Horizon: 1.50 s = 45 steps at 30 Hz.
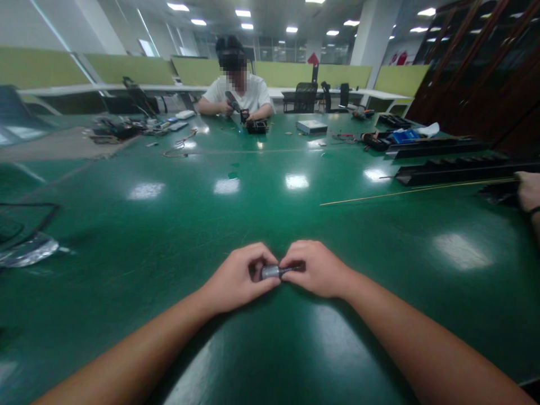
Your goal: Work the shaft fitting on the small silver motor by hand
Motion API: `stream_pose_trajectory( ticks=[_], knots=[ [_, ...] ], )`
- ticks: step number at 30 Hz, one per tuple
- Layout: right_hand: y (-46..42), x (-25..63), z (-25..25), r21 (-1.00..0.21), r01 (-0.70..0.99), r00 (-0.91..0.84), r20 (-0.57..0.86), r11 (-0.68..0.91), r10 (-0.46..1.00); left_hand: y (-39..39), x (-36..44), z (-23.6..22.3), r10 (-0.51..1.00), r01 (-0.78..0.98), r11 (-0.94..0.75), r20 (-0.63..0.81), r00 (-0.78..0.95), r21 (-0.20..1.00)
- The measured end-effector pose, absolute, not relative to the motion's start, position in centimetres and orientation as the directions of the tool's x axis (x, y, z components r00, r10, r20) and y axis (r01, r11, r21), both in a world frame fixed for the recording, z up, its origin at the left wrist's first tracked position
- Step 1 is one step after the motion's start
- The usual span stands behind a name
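Note:
Close to the table's front half, my left hand is closed around a small silvery metal cylinder with a narrow dark end. My right hand pinches that narrow end, its fingertips meeting those of the left. The part lies sideways between the two hands, just over the green tabletop. Fingers hide both ends of it, and its exact kind cannot be made out.
Across the table a person holds a power tool over a black part. Another person's hand is at the right edge, near long black rails and a thin yellow rod. Cables and plastic lie left.

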State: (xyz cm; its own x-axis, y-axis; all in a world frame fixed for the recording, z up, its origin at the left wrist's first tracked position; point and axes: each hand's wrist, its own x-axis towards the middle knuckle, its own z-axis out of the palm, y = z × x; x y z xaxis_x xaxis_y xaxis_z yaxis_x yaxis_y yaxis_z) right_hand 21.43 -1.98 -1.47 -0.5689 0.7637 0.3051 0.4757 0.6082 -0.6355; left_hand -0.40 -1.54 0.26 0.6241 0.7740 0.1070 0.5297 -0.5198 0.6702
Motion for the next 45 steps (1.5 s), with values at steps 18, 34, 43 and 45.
stream_pose_trajectory(
  ticks=[18, 34, 43, 45],
  knots=[
    [-2.1, 22.4, -0.9, -0.649, 0.511, -0.550, 0.257, 0.564, 0.795, -1.5, -0.3, 0.3, 0.787, 0.555, -0.499, 0.079, 0.612, 0.665],
    [-1.8, 23.8, -0.5, -0.664, 0.558, -0.527, 0.179, 0.497, 0.831, -1.5, -0.5, 0.1, 0.782, 0.541, -0.500, 0.085, 0.617, 0.676],
    [-1.8, 24.5, -0.1, -0.665, 0.595, -0.509, 0.124, 0.452, 0.852, -1.6, -0.3, 0.3, 0.790, 0.544, -0.481, 0.072, 0.608, 0.687],
    [-1.8, 24.6, 0.0, -0.665, 0.598, -0.508, 0.116, 0.446, 0.854, -1.7, -0.2, 0.4, 0.789, 0.539, -0.483, 0.076, 0.609, 0.690]
  ],
)
